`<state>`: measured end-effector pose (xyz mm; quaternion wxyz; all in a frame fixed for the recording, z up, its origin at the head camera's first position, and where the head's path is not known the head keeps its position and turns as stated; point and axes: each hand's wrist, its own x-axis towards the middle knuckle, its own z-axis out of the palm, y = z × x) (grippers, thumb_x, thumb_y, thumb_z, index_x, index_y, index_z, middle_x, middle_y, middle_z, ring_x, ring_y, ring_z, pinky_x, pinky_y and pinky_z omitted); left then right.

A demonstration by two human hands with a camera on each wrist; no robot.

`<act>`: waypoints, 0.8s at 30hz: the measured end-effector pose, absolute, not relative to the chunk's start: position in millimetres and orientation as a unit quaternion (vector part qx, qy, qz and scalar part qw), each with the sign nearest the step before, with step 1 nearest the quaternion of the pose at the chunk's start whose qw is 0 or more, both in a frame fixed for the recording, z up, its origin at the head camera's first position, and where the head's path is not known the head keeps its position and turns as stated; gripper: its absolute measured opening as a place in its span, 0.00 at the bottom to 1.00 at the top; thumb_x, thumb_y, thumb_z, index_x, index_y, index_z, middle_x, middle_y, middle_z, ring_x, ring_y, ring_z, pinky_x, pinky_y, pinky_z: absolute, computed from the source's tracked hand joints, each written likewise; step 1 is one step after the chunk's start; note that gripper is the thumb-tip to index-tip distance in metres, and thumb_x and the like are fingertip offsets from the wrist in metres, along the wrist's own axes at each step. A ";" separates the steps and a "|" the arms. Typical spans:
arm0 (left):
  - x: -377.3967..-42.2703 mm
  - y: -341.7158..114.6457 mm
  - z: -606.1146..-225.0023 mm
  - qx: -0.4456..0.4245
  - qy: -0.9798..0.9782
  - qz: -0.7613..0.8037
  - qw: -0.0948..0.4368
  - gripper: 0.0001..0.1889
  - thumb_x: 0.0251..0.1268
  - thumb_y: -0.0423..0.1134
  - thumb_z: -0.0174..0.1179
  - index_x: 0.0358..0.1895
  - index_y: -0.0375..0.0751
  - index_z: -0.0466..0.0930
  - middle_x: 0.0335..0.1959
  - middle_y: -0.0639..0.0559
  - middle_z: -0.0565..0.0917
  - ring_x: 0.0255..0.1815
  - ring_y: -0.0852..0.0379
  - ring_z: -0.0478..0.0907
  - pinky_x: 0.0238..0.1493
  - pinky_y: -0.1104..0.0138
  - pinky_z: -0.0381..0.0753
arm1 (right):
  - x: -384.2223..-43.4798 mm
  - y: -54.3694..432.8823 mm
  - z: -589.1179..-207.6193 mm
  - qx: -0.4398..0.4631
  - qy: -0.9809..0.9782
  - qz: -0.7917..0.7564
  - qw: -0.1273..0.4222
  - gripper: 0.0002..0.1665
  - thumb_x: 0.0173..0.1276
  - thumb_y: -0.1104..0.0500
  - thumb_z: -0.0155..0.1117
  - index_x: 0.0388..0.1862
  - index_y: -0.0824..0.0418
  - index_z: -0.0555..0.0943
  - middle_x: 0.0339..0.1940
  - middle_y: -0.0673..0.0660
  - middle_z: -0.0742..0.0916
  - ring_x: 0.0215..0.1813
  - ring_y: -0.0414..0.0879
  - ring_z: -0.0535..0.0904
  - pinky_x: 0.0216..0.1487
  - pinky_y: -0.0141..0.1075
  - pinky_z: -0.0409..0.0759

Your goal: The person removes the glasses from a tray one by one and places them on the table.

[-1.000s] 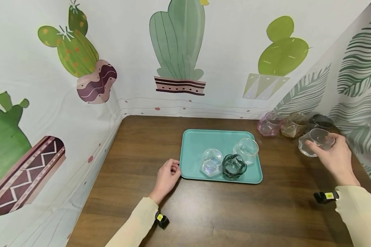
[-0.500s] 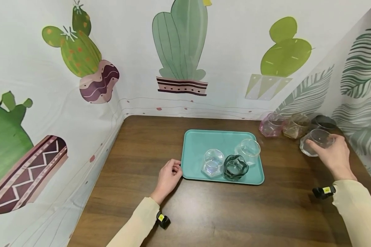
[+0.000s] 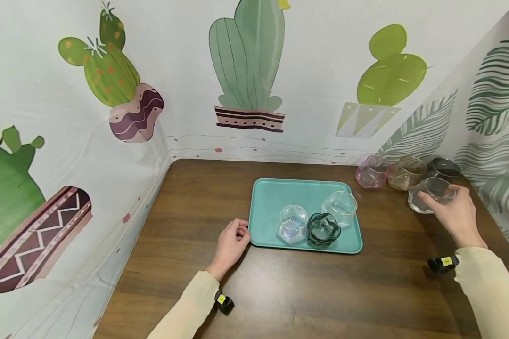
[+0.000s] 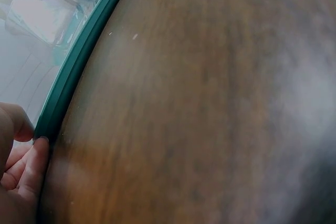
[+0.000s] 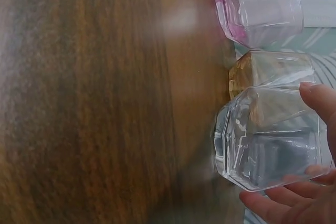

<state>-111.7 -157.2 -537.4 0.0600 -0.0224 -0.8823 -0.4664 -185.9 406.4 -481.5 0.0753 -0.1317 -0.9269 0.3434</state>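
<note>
My right hand (image 3: 455,214) grips a clear faceted glass (image 3: 420,197) at the right side of the table, thumb on one side and fingers on the other. In the right wrist view this glass (image 5: 241,150) stands out large in front of an amber glass (image 5: 241,74). At the left side of a teal tray (image 3: 271,195), my left hand (image 3: 230,242) pinches the rim near the front corner. On the tray are an iridescent clear glass (image 3: 291,226), a dark green wavy glass (image 3: 322,230) and a clear glass with a gold rim (image 3: 342,209).
Along the back right edge stand a pink glass (image 3: 369,176), the amber glass and a dark grey glass (image 3: 443,165), close together. The gripped glass partly overlaps the grey one. A patterned cloth (image 3: 309,70) rises behind the wooden table (image 3: 280,292).
The right hand has shifted slightly left with the clear glass over the last half second. The left hand keeps its place at the tray's rim.
</note>
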 end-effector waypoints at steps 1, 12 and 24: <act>-111.6 -157.1 -537.3 -0.022 -0.882 -0.466 0.060 0.10 0.65 0.28 0.60 0.47 0.35 0.82 0.37 0.51 0.82 0.38 0.58 0.81 0.40 0.70 0.84 | -185.7 406.6 -481.8 -0.131 -0.927 0.344 0.075 0.57 0.72 0.42 0.64 0.77 0.82 0.51 0.66 0.83 0.67 0.64 0.80 0.65 0.58 0.70 0.63; -111.4 -156.9 -538.4 -0.021 -0.883 -0.464 0.060 0.10 0.65 0.29 0.60 0.48 0.36 0.83 0.37 0.52 0.83 0.38 0.58 0.80 0.40 0.70 0.83 | -182.5 408.2 -478.9 -0.111 -0.931 0.336 0.093 0.54 0.71 0.44 0.66 0.75 0.82 0.55 0.62 0.82 0.68 0.57 0.77 0.67 0.50 0.63 0.66; -112.0 -157.6 -540.7 -0.024 -0.884 -0.463 0.061 0.10 0.65 0.29 0.60 0.48 0.36 0.83 0.38 0.52 0.83 0.38 0.58 0.80 0.40 0.70 0.84 | -165.4 392.7 -451.6 -0.148 -0.908 0.336 0.201 0.40 0.71 0.51 0.66 0.75 0.70 0.66 0.63 0.70 0.76 0.37 0.17 0.61 0.45 0.18 0.60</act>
